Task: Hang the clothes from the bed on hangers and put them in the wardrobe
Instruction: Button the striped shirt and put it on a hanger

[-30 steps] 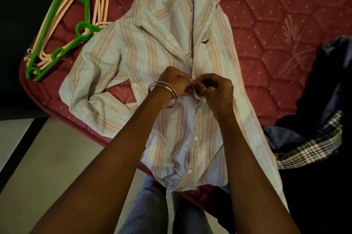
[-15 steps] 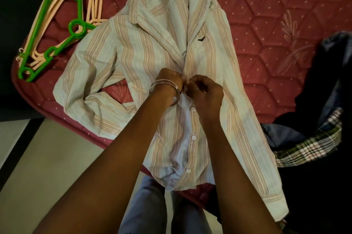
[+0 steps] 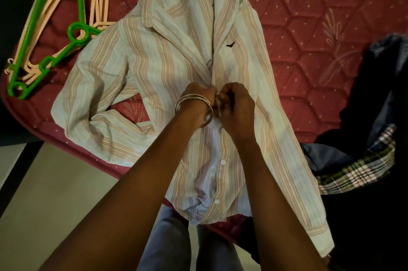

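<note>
On the red quilted bed (image 3: 309,27), a striped shirt (image 3: 154,67) lies flat, collar away from the person, hem hanging over the near edge. Both hands meet at the middle of the button strip: left hand (image 3: 199,95) and right hand (image 3: 237,103) each have fingers curled, pinching the shirt's front edges together at one button, seemingly fastening or undoing it; cannot tell which. Two white buttons below look closed, the chest above is open.

Progress, as a guess: early. Shirt not yet on a hanger, nothing in the wardrobe that shows; wardrobe itself out of view. Left to do: finish the buttons, hanger in, carry over, then the rest.

Around: pile of hangers (image 3: 44,34), green and peach, at the far left corner of the bed, partly tucked under the shirt's shoulder. Dark clothes heap with a plaid piece (image 3: 357,167) on the right, just beside the shirt's sleeve. Nothing blocks the hands; hangers look tangled together, may need separating.
</note>
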